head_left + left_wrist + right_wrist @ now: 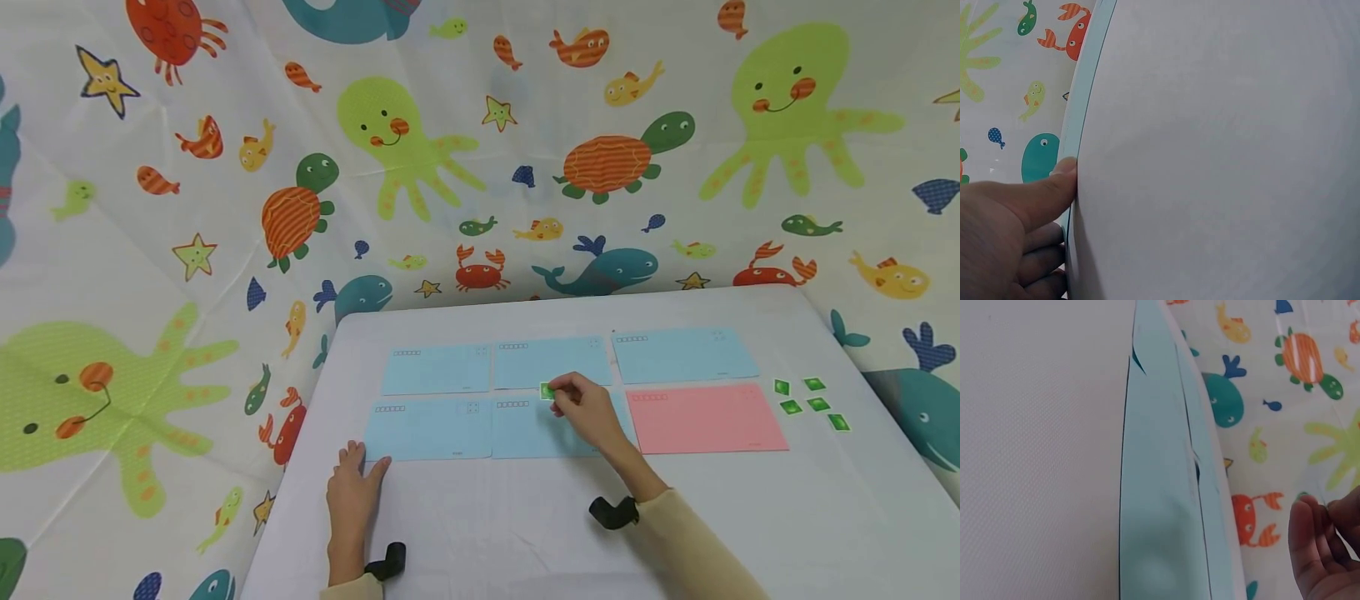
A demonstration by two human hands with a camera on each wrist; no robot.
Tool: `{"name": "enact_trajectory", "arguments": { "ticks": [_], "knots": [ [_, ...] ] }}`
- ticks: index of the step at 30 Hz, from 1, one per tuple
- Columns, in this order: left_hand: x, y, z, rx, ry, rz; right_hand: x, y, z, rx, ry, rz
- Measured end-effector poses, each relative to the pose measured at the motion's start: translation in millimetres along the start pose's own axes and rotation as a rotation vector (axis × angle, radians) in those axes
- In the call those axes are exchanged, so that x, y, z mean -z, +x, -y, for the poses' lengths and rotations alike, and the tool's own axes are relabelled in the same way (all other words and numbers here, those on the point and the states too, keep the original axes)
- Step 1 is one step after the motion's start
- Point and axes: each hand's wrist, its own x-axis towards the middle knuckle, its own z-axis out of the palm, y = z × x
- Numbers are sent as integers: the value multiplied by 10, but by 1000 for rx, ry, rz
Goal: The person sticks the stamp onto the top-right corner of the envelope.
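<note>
Right now, our right hand (588,414) pinches a small green stamp (546,392) with a pale edge, above the blue middle envelopes (517,368). Our fingers hide part of it, and our hand blocks some of the front envelope (521,435). Our left hand (352,493), fingers spread apart, touches the left blue envelope (423,435). Only the head view shows our pink envelope (705,422) and five loose stamps (818,404).
</note>
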Motion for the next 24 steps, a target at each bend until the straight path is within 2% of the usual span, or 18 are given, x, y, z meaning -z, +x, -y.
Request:
{"name": "enact_trajectory", "arguments": {
  "ticks": [6,12,24],
  "knots": [
    [-1,8,13,-3,4,5,-54,13,6,-5,20,9],
    [-9,2,18,-6,2,-4,-109,19,31,30,37,35],
    [-9,7,8,1,-20,-4,-242,14,50,53,5,61]
  ]
}}
